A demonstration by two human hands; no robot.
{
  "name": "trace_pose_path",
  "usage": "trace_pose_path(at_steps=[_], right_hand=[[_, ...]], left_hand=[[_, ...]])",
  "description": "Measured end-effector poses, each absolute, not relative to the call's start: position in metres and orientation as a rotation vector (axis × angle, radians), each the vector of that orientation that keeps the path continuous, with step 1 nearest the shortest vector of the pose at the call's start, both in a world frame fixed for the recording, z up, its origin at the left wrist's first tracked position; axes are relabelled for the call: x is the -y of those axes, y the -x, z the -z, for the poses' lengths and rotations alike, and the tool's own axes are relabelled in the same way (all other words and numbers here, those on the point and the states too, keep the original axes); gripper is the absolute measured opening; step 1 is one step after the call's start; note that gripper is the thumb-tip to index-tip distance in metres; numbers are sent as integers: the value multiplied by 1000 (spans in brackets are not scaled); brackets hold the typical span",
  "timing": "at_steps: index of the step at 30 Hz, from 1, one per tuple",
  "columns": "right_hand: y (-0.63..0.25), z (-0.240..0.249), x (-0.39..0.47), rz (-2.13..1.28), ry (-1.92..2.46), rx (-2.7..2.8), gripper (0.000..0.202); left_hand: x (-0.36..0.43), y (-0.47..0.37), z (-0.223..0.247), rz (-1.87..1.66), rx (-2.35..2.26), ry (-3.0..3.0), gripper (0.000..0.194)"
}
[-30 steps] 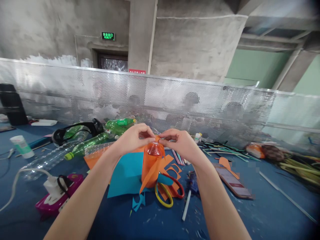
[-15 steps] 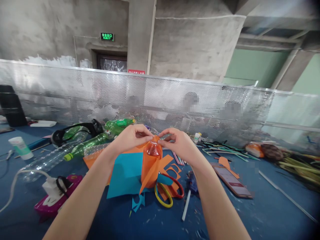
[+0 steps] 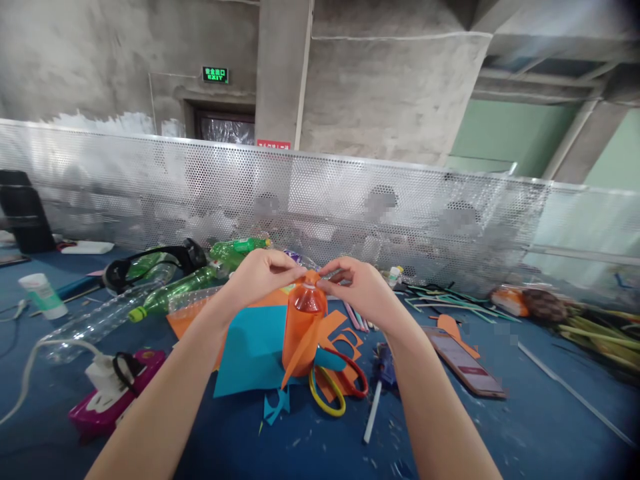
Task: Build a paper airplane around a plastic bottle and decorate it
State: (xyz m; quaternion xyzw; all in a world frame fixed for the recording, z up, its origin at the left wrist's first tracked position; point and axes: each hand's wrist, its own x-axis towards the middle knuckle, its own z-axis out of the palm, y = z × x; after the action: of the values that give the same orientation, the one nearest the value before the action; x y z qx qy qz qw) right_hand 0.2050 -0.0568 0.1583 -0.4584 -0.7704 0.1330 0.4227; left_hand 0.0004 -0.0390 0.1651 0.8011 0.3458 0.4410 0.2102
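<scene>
An orange plastic bottle [image 3: 306,333] stands upright in the middle, with an orange paper strip [image 3: 303,353] slanting down its front. At its neck, my left hand [image 3: 273,270] pinches the left side of the orange bottle cap [image 3: 312,276]. My right hand [image 3: 353,280] has its fingertips closed on the cap's right side. Whether paper covers the cap is too small to tell. Blue paper [image 3: 250,347] lies flat beside the bottle, and scissors with yellow and red handles [image 3: 327,399] rest at its right foot, near orange paper cut-outs [image 3: 345,340].
Green bottles [image 3: 173,292] and a clear bottle [image 3: 107,323] lie at left, by a purple power strip [image 3: 117,393]. To the right are a blue glue gun [image 3: 385,367], a phone [image 3: 467,363] and thin strips [image 3: 455,300]. A perforated metal screen [image 3: 225,180] borders the table's back.
The bottle has turned slightly under my fingers, and the paper strip's lower tip sits a little further right. Both hands stay at the cap.
</scene>
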Motion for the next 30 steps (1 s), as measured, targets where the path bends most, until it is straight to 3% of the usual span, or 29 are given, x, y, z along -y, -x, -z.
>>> trace_pose_path(at_steps=[17,30], right_hand=[[-202,-159,60,-196,1107,1912,7],[-201,-160,61,-263,1103,1911,8]], left_hand=[[31,-11,-158,-1273,-820,-2170,12],[12,-5,-149,-1021,-634,-2108,28]])
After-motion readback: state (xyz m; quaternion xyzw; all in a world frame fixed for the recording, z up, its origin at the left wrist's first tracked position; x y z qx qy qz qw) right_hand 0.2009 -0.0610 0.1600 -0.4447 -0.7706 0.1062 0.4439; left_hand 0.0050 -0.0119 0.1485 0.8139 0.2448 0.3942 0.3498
